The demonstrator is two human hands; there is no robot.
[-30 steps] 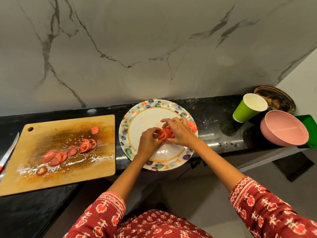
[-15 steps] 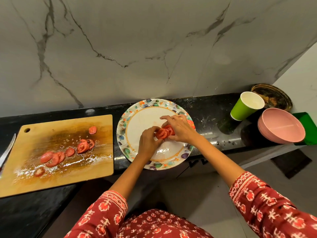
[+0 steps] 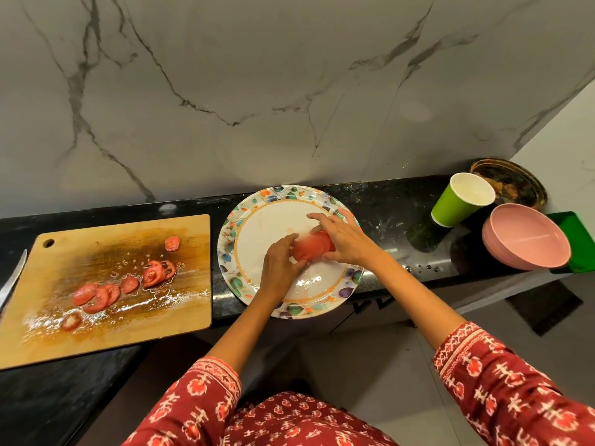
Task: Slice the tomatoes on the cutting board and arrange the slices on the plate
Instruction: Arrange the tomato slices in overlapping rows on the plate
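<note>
Red tomato slices point(image 3: 313, 250), bunched and motion-blurred, are sitting over the middle of the plate point(image 3: 257, 201), held between both hands; left hand point(image 3: 279, 263) is gripping the near-left end of the bunch with fingers curled; right hand point(image 3: 344, 240) is closing over the far-right end, fingers bent around it; exact slice count cannot be read.

Judgement: arranging step is under way, roughly half done; more cut slices point(image 3: 96, 295) are lying on the cutting board point(image 3: 193, 317), which is just left of the plate; one loose slice point(image 3: 172, 243) is resting toward the board's far side; knife point(image 3: 13, 278) is lying at the board's left edge, away from the plate.

To do this step well, hands should be easing apart while lowering, letting slices fan and overlap along the plate's inner ring; grip should be staying light, since wet slices are likely tearing or sliding; juice on the board suggests slippery flesh.

Green cup point(image 3: 460, 201) and pink bowl point(image 3: 528, 243) are standing well right of the plate.
</note>
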